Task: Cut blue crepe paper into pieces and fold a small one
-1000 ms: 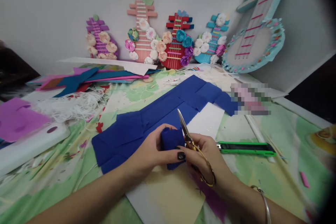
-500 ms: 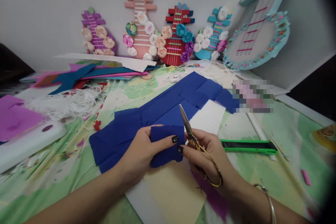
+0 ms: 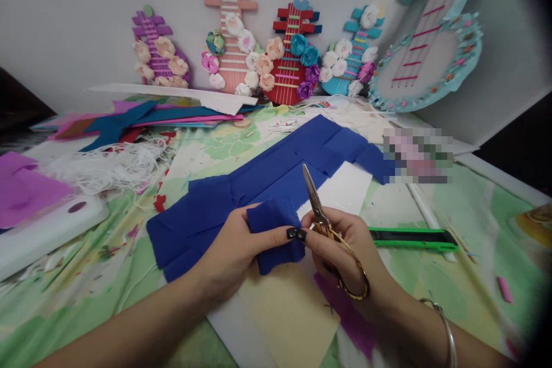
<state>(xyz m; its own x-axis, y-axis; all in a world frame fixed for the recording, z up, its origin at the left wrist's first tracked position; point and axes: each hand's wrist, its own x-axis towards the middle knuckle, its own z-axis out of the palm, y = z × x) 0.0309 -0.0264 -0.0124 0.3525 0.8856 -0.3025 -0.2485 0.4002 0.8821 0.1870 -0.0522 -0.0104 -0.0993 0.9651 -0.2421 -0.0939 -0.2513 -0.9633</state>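
Observation:
A small piece of blue crepe paper (image 3: 276,250) is pinched in my left hand (image 3: 235,247), the thumb lying across its front. My right hand (image 3: 340,247) grips gold-handled scissors (image 3: 317,198) against the palm, blades closed and pointing up. Its thumb and forefinger also pinch the right edge of the small blue piece, so both thumbs meet there. Beyond my hands lies a larger blue crepe paper sheet (image 3: 267,175) with creases and overlapping strips. Under my hands is a cream sheet (image 3: 287,310), with a purple paper scrap (image 3: 347,316) beside it.
A green box cutter (image 3: 416,238) lies right of my right hand. White string (image 3: 112,164) is heaped at the left by a white device (image 3: 52,236). Several flower-decorated paper guitars, including a red one (image 3: 288,69), lean on the wall. A patterned cloth (image 3: 224,141) covers the table.
The small blue piece, curled a second ago, has been opened flatter and is now bent at its right edge. My thumbs have come together there. The scissors have shifted slightly right.

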